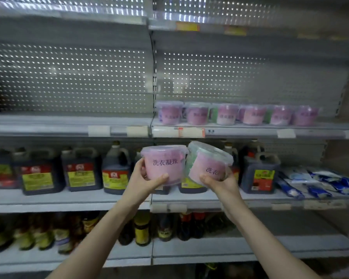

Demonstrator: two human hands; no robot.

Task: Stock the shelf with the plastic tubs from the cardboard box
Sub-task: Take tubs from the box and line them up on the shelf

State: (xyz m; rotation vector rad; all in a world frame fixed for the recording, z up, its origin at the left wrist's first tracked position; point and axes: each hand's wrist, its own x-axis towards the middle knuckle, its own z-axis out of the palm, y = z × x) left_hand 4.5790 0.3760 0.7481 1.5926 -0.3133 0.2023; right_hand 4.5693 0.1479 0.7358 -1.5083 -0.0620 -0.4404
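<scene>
Tubs occupy both hands. The left hand [147, 179] grasps an upright pink tub [164, 165] from its left side, thumb laid across the lower front. The right hand [220, 181] cups a second tub [209, 168] from beneath, fingers curled round its base. That one is tilted (some green shows through its wall), and its lid edge meets the first tub's rim. Both hang in the air below the shelf lip [250, 133], which carries price tags [190, 132]. That lip lies between them and the row of tubs [238, 115] standing on the shelf above, against the perforated back panel [210, 77]. Directly behind the held tubs stand dark jugs [81, 171] with yellow labels, partly hidden by them. Blue-and-white packets [318, 182] lie further right on that level. Blurred bottles [142, 228] stand on the shelf below, crossed by the forearms.
</scene>
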